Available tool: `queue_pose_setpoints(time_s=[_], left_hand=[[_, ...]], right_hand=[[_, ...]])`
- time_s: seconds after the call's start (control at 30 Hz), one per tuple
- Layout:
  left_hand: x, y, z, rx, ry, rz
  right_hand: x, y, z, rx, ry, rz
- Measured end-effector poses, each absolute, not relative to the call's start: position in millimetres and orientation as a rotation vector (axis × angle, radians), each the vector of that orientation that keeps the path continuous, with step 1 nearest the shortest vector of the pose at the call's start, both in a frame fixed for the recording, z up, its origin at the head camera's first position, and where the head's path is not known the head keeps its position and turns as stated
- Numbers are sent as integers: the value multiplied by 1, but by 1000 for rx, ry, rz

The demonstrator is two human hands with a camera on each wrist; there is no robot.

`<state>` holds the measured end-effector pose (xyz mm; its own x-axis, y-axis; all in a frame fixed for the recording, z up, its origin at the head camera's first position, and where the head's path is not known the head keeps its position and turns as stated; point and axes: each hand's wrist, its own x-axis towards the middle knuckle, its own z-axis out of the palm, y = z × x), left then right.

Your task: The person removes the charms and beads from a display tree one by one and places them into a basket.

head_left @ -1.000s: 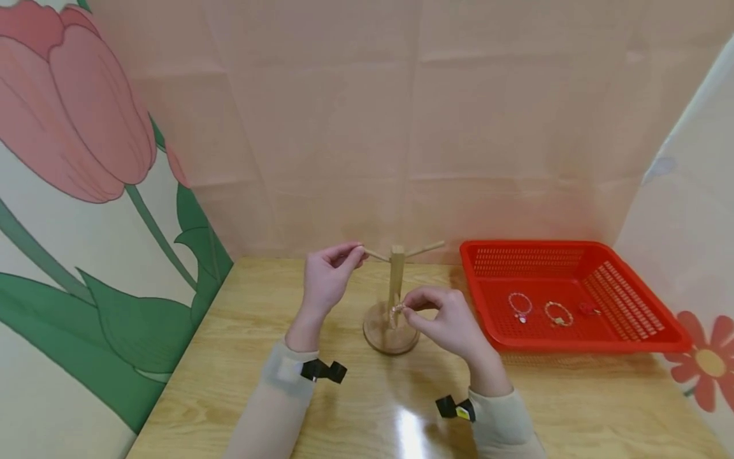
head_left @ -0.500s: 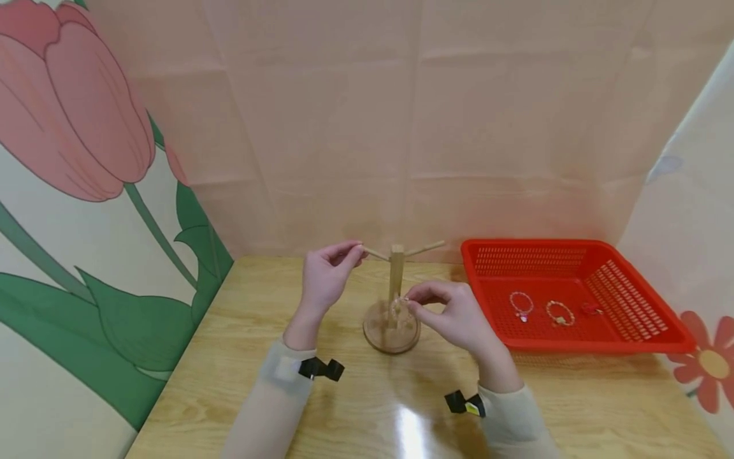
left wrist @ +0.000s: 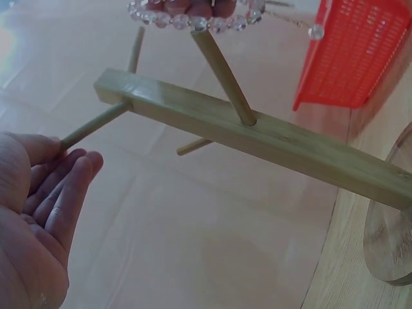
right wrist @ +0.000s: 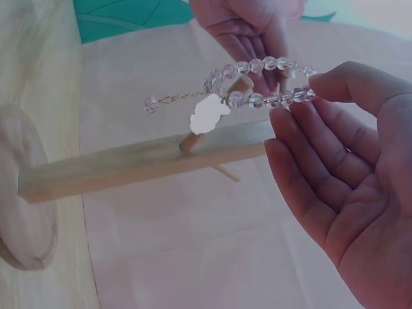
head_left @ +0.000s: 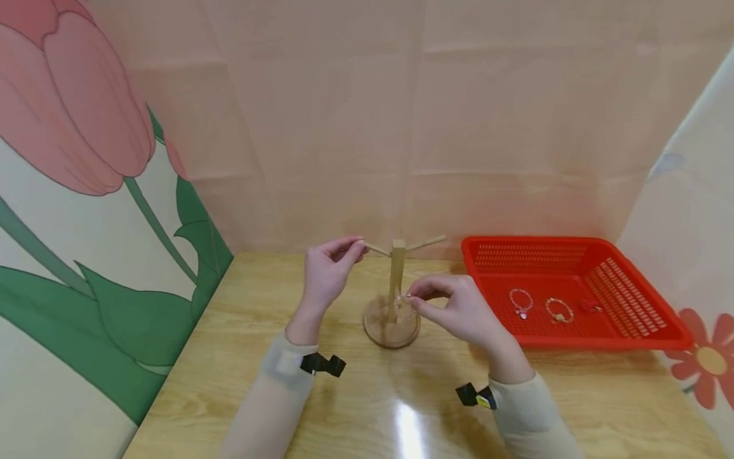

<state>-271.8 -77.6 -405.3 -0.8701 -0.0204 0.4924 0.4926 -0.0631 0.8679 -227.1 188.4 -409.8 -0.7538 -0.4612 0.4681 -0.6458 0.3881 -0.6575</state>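
Observation:
A wooden stand (head_left: pixel 397 280) with a round base and several pegs stands between the hands. My left hand (head_left: pixel 327 273) pinches the end of its upper left peg (left wrist: pixel 96 125) between thumb and fingers. My right hand (head_left: pixel 461 310) pinches one side of a clear beaded bracelet (right wrist: pixel 270 98), which has a short chain and a white charm (right wrist: pixel 207 114). The bracelet is at the tip of a lower peg (left wrist: pixel 225 77) that points toward the person. In the right wrist view the peg's end shows within the loop; whether it passes through, I cannot tell.
A red plastic basket (head_left: pixel 573 344) stands on the wooden table (head_left: pixel 344 414) at the right. In it lie a pink bracelet (head_left: pixel 521 313), a yellowish beaded bracelet (head_left: pixel 560 317) and a small red item (head_left: pixel 589 305). A pink cloth (head_left: pixel 321 127) hangs behind.
My right hand has moved slightly up and to the right, its wrist swinging outward, still holding the bracelet by the lower peg. The left hand has kept its hold on the upper peg.

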Motion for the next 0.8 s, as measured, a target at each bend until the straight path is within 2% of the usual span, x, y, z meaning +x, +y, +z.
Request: queue_pose_setpoints(time_s=[0.43,0.8], left_hand=[[-272,-77,-403,-491,-1908,-1997],[-272,-81,-403,-503,-1930,-1975]], right_hand=[[-227,203,-389,943,-2422,1223],[-232,236,-374,802,-2439,1120]])
